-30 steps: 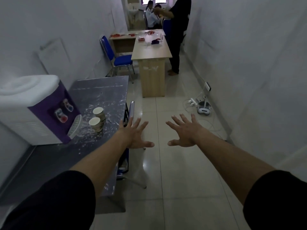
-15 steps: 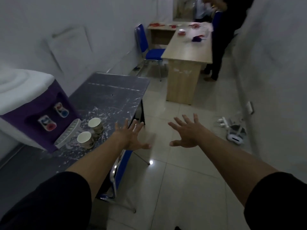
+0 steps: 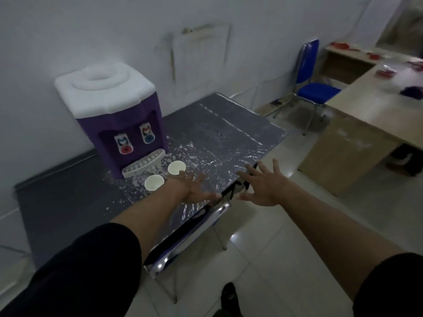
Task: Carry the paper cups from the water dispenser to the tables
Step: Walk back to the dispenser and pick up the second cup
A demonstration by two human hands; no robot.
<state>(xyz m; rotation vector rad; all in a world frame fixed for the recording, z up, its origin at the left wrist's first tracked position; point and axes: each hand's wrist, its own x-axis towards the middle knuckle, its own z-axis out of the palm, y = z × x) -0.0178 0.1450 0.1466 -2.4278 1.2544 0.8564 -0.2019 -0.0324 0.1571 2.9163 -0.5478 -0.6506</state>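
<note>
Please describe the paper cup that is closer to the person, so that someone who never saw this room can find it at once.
Find the purple water dispenser with a white top on the dark grey table by the wall. Two open paper cups stand just before its white drip tray. The nearer cup is the left one, beside the left hand's wrist; the other cup sits farther back.

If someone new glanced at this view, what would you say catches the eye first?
Probably the purple water dispenser with its white top, standing on the dark table by the wall. Just in front of its drip tray stand two paper cups, open and upright. The left hand and right hand stretch toward them, fingers spread and empty.
</note>
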